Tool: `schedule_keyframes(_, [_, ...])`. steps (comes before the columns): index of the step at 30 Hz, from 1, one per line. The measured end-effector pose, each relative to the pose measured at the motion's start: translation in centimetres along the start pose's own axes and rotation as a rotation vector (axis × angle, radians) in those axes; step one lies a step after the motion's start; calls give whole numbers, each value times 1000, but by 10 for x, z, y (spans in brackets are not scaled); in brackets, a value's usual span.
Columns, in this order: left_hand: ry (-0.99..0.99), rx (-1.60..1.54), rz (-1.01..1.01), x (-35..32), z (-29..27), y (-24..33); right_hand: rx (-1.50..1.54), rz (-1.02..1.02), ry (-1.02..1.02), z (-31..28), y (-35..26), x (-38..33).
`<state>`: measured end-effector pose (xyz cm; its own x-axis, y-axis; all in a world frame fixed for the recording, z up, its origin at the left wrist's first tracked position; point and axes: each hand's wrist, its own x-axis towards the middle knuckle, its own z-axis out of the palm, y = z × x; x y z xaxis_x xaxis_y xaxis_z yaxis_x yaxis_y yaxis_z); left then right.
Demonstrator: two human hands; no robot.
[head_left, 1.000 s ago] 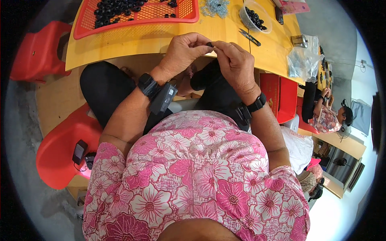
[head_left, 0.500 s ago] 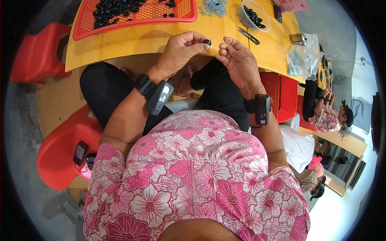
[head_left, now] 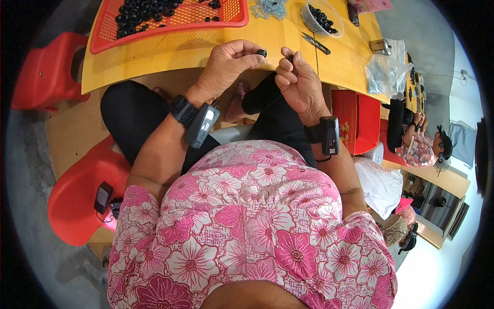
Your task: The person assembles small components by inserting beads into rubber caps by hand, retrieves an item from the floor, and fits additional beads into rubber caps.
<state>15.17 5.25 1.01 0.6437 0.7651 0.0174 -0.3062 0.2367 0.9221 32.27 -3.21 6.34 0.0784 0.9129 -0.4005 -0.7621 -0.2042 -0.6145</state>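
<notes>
My left hand (head_left: 231, 61) pinches a small round black part (head_left: 262, 53) between thumb and fingertips, just over the table's near edge. A short gap to its right, my right hand (head_left: 302, 82) is closed, palm partly turned up. Between its thumb and forefinger a small dark piece (head_left: 289, 58) shows, mostly covered by the fingers. On the table beyond lie black-handled thread snips (head_left: 316, 44), nearest to my right hand. A red-orange basket (head_left: 170, 34) at the far left holds many loose black round parts (head_left: 141, 15).
A clear plastic bowl (head_left: 307, 23) of black parts stands on the yellow table (head_left: 278, 38). Beside it are a tangle of clear bits (head_left: 269, 8), a metal tin (head_left: 381, 47) and a plastic bag (head_left: 387, 69). Red stools (head_left: 50, 69) flank me; another person (head_left: 424, 147) sits at right.
My right hand has turned and curled its fingers in, and a dark piece now shows between them. My left hand still holds the black part, shifted very slightly left.
</notes>
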Motion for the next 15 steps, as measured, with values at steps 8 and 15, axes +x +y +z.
schedule_keyframes(8, [-23,-71,-38,4,4,-7,-50,-76,-62,-2,0,-6])
schedule_keyframes(15, [-7,-53,7,0,3,1,51,-17,-179,-12,3,5])
